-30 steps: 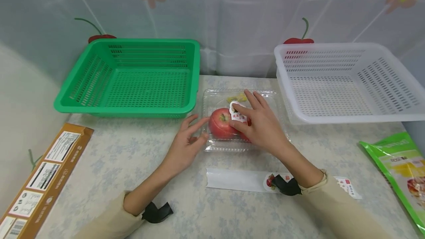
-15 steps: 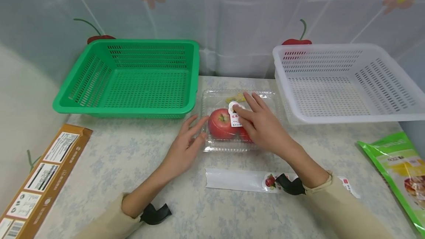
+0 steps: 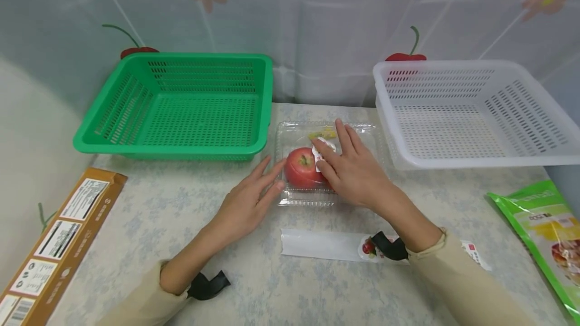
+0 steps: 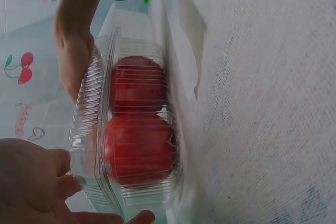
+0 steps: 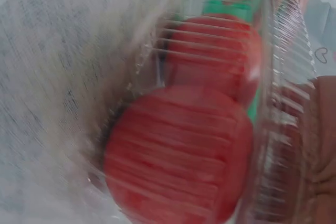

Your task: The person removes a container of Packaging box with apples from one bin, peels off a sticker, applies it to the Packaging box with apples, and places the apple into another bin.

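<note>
Nearest lies a white paper strip [image 3: 326, 245] on the table [image 3: 149, 215], with a brown box [image 3: 59, 235] at the left edge and a green bag [image 3: 544, 230] at the right. Beyond the strip, the left hand [image 3: 246, 205] rests with straight fingers touching the left side of a clear plastic box [image 3: 294, 197] holding red apples [image 3: 300, 169]. The right hand [image 3: 355, 172] lies flat on its lid, fingers spread, gripping nothing. Farther back stand a green basket [image 3: 181, 109] and a white basket [image 3: 471, 114].
</note>
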Tool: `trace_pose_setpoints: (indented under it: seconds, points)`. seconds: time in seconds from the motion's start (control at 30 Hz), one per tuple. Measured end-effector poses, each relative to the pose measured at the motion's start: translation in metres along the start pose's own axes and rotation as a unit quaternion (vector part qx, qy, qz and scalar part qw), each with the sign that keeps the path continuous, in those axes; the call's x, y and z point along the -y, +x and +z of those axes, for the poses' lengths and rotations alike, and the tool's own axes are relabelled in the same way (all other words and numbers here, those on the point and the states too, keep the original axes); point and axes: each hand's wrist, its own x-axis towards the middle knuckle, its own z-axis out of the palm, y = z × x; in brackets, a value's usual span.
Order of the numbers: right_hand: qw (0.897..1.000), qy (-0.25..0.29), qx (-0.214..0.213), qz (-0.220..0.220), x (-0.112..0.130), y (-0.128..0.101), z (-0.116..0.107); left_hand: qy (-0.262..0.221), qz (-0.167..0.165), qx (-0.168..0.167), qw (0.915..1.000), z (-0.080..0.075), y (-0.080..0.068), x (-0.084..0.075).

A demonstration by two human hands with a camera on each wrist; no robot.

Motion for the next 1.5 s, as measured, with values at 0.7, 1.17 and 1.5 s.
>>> trace_pose_setpoints:
  seconds: [0.7,1.17,1.5]
  points:
    - [0.99,0.035,-0.137,-0.004,0.001,-0.006,0.002,0.009,-0.008,0.004,0.9999,-0.002,0.001,-0.002]
    - [0.95,-0.037,-0.296,-0.092,-0.005,-0.004,0.011,0.0,-0.011,0.015,0.9998,-0.004,0.002,0.0]
    - [0.956,-0.014,-0.283,-0.079,-0.006,-0.008,0.013,-0.019,-0.024,0.026,0.9992,-0.007,0.002,0.0]
